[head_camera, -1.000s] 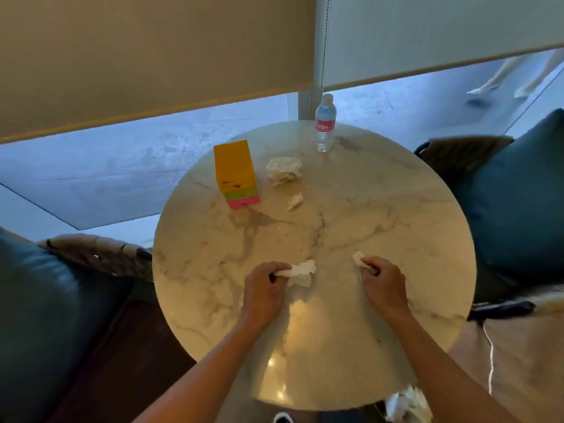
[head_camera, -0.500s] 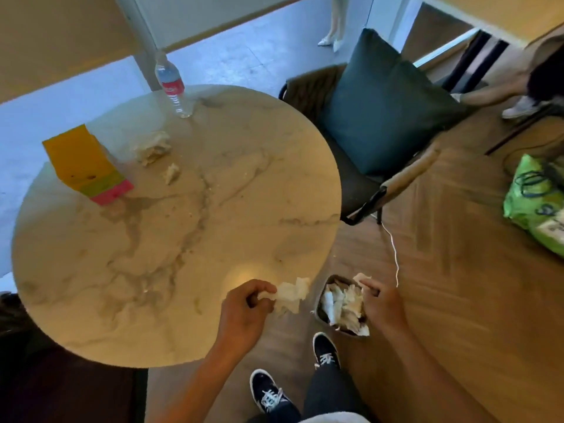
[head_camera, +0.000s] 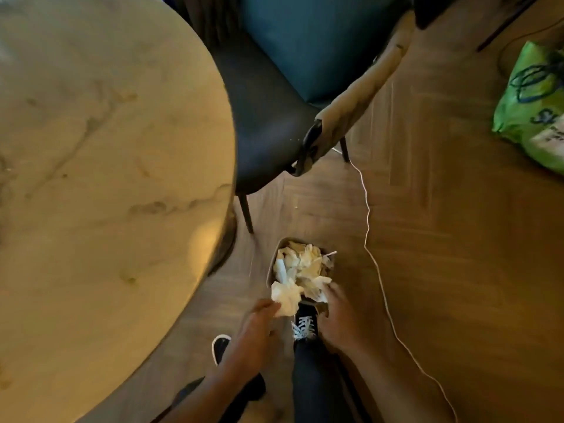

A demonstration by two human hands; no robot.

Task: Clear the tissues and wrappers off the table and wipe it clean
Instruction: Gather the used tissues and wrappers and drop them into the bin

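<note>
A small bin (head_camera: 271,267) stands on the wood floor beside the round marble table (head_camera: 116,154), filled with crumpled white tissues (head_camera: 305,264). My left hand (head_camera: 253,331) pinches a crumpled tissue (head_camera: 285,297) at its fingertips, right over the bin's near edge. My right hand (head_camera: 338,315) reaches over the bin's near right corner with its fingers stretched toward the pile; the small scrap it carried is not distinguishable from the tissues below. The rest of the tabletop litter is out of view.
A dark chair (head_camera: 268,117) with a teal cushion (head_camera: 308,41) stands close behind the bin. A white cable (head_camera: 367,221) runs across the floor on the right. A green bag (head_camera: 531,108) lies at far right. My black shoes (head_camera: 303,325) stand just before the bin.
The view has swung down from the table to the floor. Both hands have dropped to the bin; the left still carries its tissue, and the right hand's fingers have straightened over the pile.
</note>
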